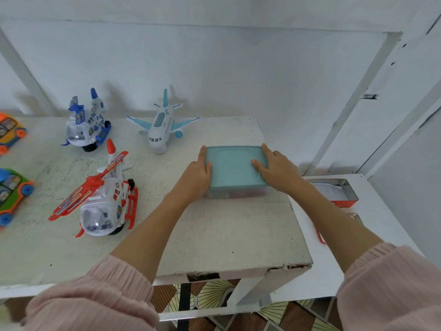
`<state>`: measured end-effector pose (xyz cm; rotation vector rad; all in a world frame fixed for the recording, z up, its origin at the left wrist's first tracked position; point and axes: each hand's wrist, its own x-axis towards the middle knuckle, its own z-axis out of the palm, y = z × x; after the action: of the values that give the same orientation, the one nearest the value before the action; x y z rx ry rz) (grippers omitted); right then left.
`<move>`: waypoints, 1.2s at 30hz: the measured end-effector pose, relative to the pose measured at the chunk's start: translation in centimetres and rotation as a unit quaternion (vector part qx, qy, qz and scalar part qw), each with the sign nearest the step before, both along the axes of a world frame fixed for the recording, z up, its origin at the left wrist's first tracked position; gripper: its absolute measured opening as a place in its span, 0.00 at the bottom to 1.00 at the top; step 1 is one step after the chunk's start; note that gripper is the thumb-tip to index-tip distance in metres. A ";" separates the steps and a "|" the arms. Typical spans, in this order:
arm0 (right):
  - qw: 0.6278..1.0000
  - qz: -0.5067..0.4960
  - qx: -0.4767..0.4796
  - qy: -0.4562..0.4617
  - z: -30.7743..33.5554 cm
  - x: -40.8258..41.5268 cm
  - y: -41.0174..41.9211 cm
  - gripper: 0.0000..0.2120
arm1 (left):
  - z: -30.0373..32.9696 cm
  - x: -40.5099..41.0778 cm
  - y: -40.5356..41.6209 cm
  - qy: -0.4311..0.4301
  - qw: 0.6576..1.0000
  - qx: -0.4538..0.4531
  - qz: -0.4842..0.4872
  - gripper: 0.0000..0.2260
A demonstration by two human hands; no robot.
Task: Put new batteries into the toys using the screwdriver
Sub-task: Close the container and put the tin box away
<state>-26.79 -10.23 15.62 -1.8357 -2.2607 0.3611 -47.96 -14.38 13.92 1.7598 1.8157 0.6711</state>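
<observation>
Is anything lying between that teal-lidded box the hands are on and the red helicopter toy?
Nothing visible does. Both the left hand and the right hand hold the teal-lidded box at its sides, and the stretch of table between it and the red helicopter is bare.

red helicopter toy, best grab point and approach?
Grip the red helicopter by its white body behind the clear nose dome, coming from above and its tail side. The long red rotor blades stick out toward its front left, and the thin skids look flimsy.
</observation>
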 end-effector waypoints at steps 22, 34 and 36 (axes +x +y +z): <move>0.999 -0.042 -0.009 0.027 0.7 -0.2 1.1 0.15 | 1.3 0.0 -0.5 -0.013 0.998 -0.053 -0.016 0.22; 0.936 -0.075 -0.029 0.343 -0.7 2.3 -0.5 0.14 | 0.5 0.3 -1.2 -0.120 0.992 -0.018 0.021 0.21; 0.921 -0.085 -0.022 0.379 -1.0 3.2 -0.9 0.14 | 0.3 1.1 -1.3 -0.138 0.990 -0.010 0.025 0.20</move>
<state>-23.58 -11.09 14.66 -1.5151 -1.5589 0.9106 -46.83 -15.68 14.23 1.5268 1.6753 0.8674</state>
